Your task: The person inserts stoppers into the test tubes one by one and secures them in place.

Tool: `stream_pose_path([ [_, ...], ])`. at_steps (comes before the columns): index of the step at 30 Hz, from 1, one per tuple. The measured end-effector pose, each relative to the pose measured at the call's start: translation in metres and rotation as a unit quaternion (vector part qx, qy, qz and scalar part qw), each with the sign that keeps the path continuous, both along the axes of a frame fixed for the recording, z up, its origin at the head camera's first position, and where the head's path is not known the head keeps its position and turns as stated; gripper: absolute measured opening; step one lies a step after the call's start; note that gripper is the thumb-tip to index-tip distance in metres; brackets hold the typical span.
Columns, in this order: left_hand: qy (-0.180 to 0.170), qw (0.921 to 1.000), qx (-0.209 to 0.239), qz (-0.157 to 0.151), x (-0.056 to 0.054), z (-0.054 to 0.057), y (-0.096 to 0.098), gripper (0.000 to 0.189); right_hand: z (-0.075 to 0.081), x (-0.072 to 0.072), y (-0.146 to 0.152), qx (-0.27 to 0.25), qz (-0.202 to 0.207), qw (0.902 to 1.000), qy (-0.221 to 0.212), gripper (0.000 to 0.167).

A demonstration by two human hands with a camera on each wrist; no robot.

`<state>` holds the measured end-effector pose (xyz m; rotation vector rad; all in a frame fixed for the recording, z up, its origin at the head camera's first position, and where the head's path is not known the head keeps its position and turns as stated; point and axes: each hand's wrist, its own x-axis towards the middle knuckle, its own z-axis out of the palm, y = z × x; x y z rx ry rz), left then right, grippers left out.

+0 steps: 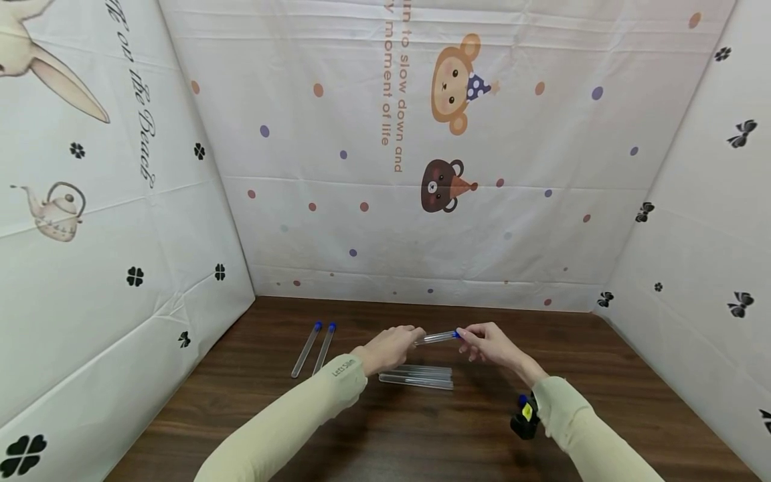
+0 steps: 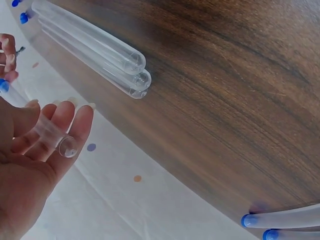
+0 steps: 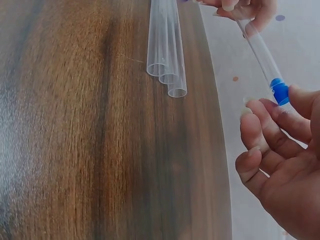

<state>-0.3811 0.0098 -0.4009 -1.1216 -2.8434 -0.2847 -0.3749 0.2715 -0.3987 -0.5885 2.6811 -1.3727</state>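
In the head view, my left hand (image 1: pixel 394 347) holds a clear test tube (image 1: pixel 436 338) above the table. The left wrist view shows the tube's rounded end lying across the fingers, with the thumb over it. My right hand (image 1: pixel 496 348) pinches a blue cap (image 3: pixel 280 91) between thumb and finger at the tube's other end. The cap sits at the tube mouth; how deep it is seated I cannot tell. Below the hands, three uncapped test tubes (image 1: pixel 418 377) lie side by side, their open ends facing right.
Two test tubes with blue caps (image 1: pixel 318 326) lie at the left of the brown wooden table (image 1: pixel 470 435). Loose blue caps (image 2: pixel 23 18) show in the left wrist view. A black object with a yellow patch (image 1: pixel 525 416) is by the right cuff. Printed white sheets (image 1: pixel 361 227) enclose the table.
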Motion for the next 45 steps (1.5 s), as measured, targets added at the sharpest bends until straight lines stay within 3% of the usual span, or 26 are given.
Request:
stream_pose_path([
  [13,0.025,0.9996,0.004,-0.013,0.000,-0.003,-0.003,0.052,-0.005,-0.003,-0.005,-0.007,0.022,0.9995,-0.021,0.041],
  [20,0.021,0.9997,0.007,-0.010,-0.001,-0.006,-0.003,0.054,-0.005,-0.002,-0.008,-0.017,0.025,0.9986,-0.043,0.037],
  [28,0.043,0.9990,-0.011,0.003,-0.001,-0.003,-0.004,0.046,-0.004,-0.002,-0.010,-0.008,0.021,0.9994,-0.025,0.040],
  [36,0.022,0.9997,-0.006,0.003,0.002,0.001,-0.004,0.030,-0.005,0.002,-0.020,0.020,0.010,0.9997,-0.014,0.043],
  [45,0.011,0.9998,0.018,-0.003,0.000,0.000,-0.004,0.040,-0.006,0.000,-0.022,0.020,-0.015,0.9996,-0.010,0.044],
])
